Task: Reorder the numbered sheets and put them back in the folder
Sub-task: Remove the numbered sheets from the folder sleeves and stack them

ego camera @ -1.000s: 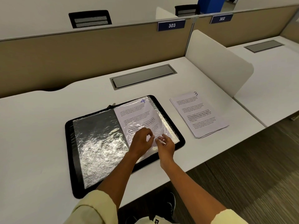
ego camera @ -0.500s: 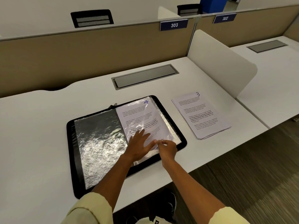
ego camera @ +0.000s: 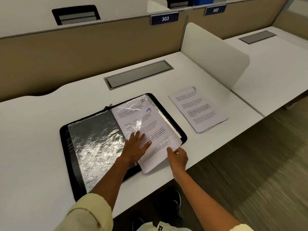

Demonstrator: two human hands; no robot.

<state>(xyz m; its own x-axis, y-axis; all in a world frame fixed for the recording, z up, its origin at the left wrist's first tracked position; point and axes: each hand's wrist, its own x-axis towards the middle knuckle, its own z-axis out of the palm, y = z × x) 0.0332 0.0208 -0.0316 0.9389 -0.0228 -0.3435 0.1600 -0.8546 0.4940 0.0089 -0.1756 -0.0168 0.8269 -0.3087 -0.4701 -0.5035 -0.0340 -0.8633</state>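
Observation:
A black zip folder [ego camera: 66, 139] lies open on the white desk, with crinkled clear sleeves on both halves. My left hand [ego camera: 135, 147] lies flat on the right-hand sleeve [ego camera: 131, 110]. My right hand [ego camera: 177, 158] pinches the near edge of the sheet marked 4 [ego camera: 155, 124], which sticks halfway out of the sleeve over the folder's front edge. Behind it a sheet marked 2 [ego camera: 143, 99] shows at the top of the sleeve. A small stack topped by the sheet marked 3 [ego camera: 198, 110] lies on the desk to the right of the folder.
A grey cable hatch [ego camera: 138, 75] is set into the desk [ego camera: 33, 127] behind the folder. A white divider panel [ego camera: 215, 54] stands at the desk's right side, and a beige partition [ego camera: 83, 47] with the label 303 runs along the back. The desk's front edge is close to my right hand.
Sheet 4 has slid toward me out of the sleeve, pulled by my right hand. Sheet 2 has come into sight behind it. My left hand went from pinching to lying flat.

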